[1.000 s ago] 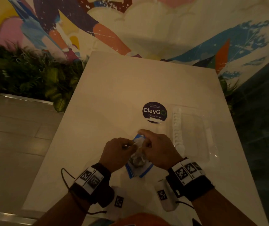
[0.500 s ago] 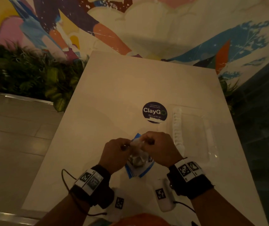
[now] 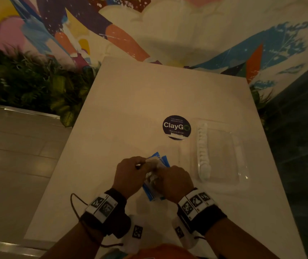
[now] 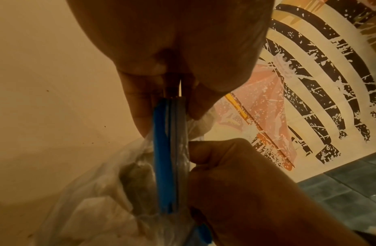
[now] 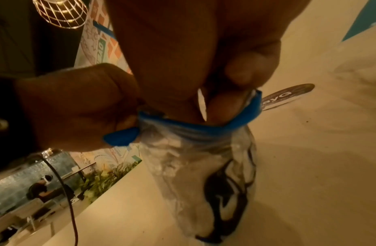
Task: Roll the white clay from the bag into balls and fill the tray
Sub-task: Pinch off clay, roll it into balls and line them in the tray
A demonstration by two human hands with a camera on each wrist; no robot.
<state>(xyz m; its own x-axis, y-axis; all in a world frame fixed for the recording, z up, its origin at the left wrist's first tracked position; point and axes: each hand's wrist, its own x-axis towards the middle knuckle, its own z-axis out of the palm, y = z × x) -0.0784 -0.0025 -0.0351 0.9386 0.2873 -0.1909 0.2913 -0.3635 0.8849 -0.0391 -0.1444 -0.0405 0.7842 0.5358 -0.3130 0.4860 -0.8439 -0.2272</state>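
Sticker (image 3: 176, 127) on table (image 3: 130, 109): I read "ClayGo" in white on dark; smaller lines above and below too small to make out.
Bag: no legible print.

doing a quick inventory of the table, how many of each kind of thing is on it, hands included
Hands: 2, left hand and right hand, both gripping the bag
Plastic bag with blue zip strip: 1
Clear tray: 1
Row of white clay balls in the tray: 1, single balls too blurred to count
Round ClayGo sticker: 1
Total: 6
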